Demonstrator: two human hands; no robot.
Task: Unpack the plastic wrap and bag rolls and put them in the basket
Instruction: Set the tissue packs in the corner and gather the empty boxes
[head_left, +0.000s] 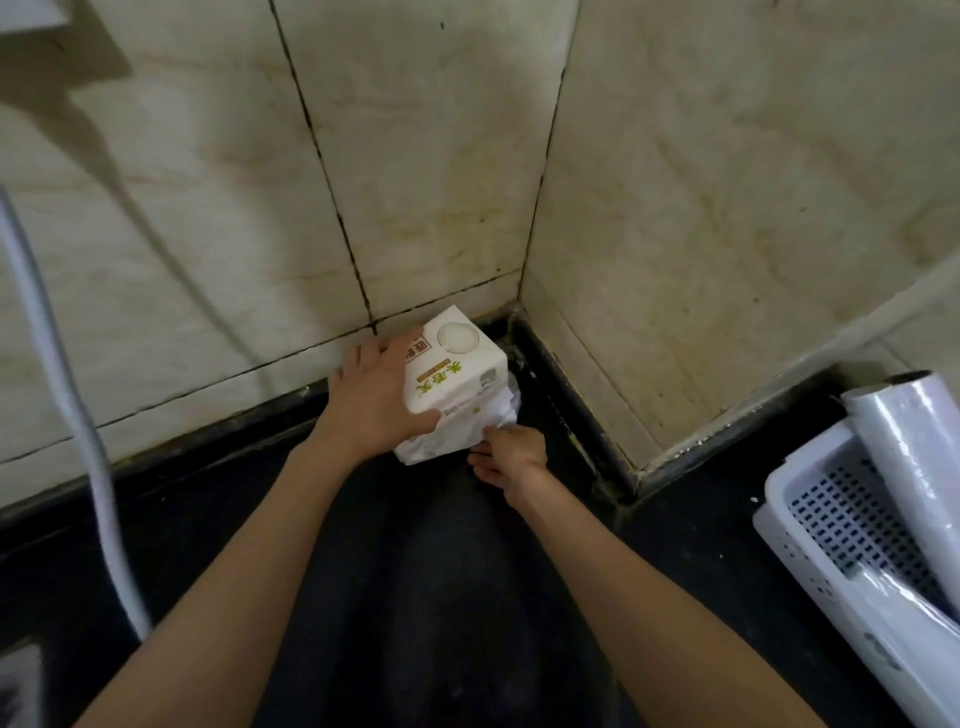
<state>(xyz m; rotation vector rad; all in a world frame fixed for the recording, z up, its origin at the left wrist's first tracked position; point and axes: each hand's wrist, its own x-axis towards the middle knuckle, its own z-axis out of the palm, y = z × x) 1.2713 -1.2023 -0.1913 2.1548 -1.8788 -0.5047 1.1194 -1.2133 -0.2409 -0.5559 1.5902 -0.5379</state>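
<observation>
With one plastic wrap roll (904, 467) already lying across the basket (810, 525), the left hand (376, 400) is gripping the bag-roll package (452, 384) left of the basket while the right hand (511, 454) is pinching its wrapper, unpacking unfinished.

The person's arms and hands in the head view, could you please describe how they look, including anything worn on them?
Both forearms are bare as far as the frame shows, with no sleeves in view. The left hand and right hand wear no gloves, and no watch, bracelet or ring is visible. No markings show on either arm.
</observation>
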